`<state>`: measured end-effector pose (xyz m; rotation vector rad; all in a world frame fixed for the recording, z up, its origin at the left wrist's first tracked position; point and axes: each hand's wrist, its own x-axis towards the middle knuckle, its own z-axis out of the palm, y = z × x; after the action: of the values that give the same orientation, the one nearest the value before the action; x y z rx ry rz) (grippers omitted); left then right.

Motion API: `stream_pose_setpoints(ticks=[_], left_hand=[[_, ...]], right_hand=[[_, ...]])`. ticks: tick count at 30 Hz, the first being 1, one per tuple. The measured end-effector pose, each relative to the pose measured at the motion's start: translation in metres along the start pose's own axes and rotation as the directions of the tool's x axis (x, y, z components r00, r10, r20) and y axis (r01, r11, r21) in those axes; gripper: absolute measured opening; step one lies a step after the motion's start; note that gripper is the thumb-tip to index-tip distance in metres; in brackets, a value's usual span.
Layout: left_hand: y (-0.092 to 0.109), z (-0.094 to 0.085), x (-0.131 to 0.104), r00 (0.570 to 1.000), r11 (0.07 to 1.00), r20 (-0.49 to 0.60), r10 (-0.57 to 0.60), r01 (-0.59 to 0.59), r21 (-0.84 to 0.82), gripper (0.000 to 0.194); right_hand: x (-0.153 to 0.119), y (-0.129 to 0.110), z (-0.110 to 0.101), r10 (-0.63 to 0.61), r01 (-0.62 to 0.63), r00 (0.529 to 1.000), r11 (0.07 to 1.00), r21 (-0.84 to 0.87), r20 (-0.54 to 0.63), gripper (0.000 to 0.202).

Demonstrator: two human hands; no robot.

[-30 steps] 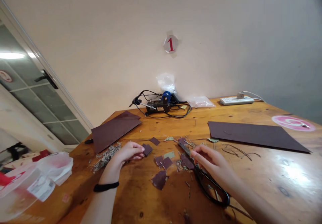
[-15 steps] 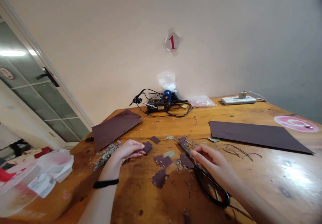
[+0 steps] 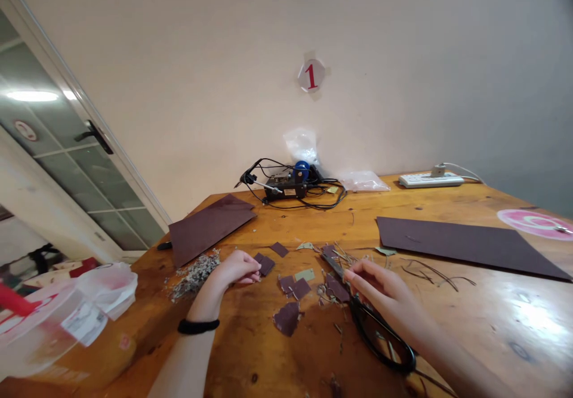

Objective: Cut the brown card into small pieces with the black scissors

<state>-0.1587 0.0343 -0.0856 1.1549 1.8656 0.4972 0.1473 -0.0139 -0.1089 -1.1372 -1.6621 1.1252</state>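
A small dark maroon paper piece (image 3: 265, 264) lies on the wooden table (image 3: 447, 314), and the left hand (image 3: 235, 268) rests with its curled fingers (image 3: 250, 275) touching the near-left edge of that piece; whether the fingertips actually pinch it cannot be told. A black band (image 3: 198, 326) circles the left wrist. Just left of this hand sits a heap of dried grey-green plant bits (image 3: 193, 274).

The right hand (image 3: 385, 293) lies palm down across large black-handled scissors (image 3: 371, 320), fingers together and stretched toward the blades, which point away toward the middle of the table; the loop handles show beside the wrist. Whether the hand grips the scissors or only rests on them is not clear. Its fingertips are just beside another maroon scrap (image 3: 336, 287).

Between the two hands are more cut maroon scraps (image 3: 295, 287), a larger torn one (image 3: 286, 318) nearer the person, a pale green snippet (image 3: 305, 275), and thin stem-like slivers scattered about.

Farther out, a maroon sheet (image 3: 208, 228) lies at the left, and a longer maroon sheet (image 3: 465, 244) at the right. At the far edge by the wall are a small black device with tangled cables (image 3: 290, 188), clear plastic bags (image 3: 362, 181) and a white power strip (image 3: 430, 179). A pink round disc (image 3: 532, 221) lies at the far right. On the wall hangs a label with a red "1" (image 3: 311, 76). At the left edge lies a crumpled plastic bag (image 3: 71, 317).
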Motion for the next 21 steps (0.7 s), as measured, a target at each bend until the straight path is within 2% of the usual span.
stream_pose_setpoints(ticks=[9,14,17,21], left_hand=[[0.001,0.007,0.003,0.994,0.968,-0.063,0.095,-0.077,0.241,0.022],[0.0,0.009,0.004,0.993,0.959,-0.055,0.102,-0.084,0.27,0.02],[0.001,0.003,0.0,0.994,0.965,-0.019,0.109,-0.101,0.243,0.022],[0.002,-0.018,-0.012,0.987,0.975,0.036,0.155,-0.158,0.156,0.025]], right_hand=[[0.001,0.005,0.002,-0.01,0.01,1.0,1.0,-0.003,-0.001,0.03],[0.002,0.003,0.002,-0.015,0.015,1.0,1.0,-0.015,0.006,0.031],[0.001,0.001,0.0,-0.011,0.011,1.0,0.999,-0.031,0.007,0.031],[0.0,-0.002,-0.001,-0.009,0.009,1.0,0.998,-0.058,0.001,0.031]])
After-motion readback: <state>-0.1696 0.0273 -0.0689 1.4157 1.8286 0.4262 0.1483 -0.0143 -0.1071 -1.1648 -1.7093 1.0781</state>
